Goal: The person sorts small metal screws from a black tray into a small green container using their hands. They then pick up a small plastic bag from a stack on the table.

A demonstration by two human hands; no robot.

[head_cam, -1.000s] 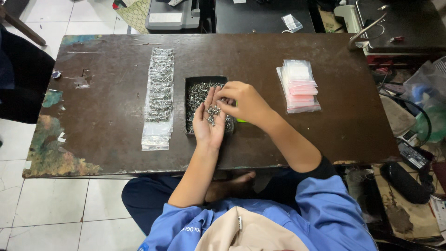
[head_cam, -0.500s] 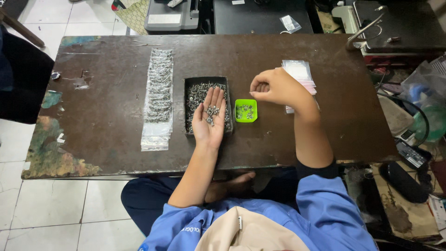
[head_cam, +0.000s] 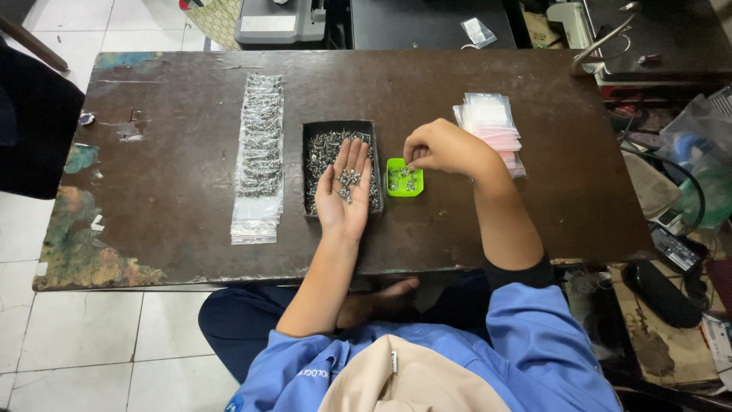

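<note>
Left hand (head_cam: 347, 187) lies flat and wide, palm up, over the black tray (head_cam: 308, 172); a small heap of metal screws (head_cam: 348, 180) rests on the palm, too many and too small to count. Right hand (head_cam: 441, 146) is curled narrow, fingertips pinched together directly above the green dish (head_cam: 404, 189); whether a screw sits in the pinch cannot be told. Containers: two. The tray is rectangular, dark, and filled with loose silvery screws, heaped across its whole floor. The dish is one small square, bright green, just right of the tray, holding a thin scatter of the same screws. Both stand mid-counter, close beside each other but not clearly touching. Left of the tray, a long column of clear bags (head_cam: 259, 152) runs front to back, overlapping, each showing dark metal parts inside; count not readable. Right of the dish, behind the right wrist, one stack of empty clear bags with pink strips (head_cam: 492, 122). The counter (head_cam: 168, 229) is dark brown, worn, with paint patches at its left edge. Screws look short, shiny, grey-silver.
</note>
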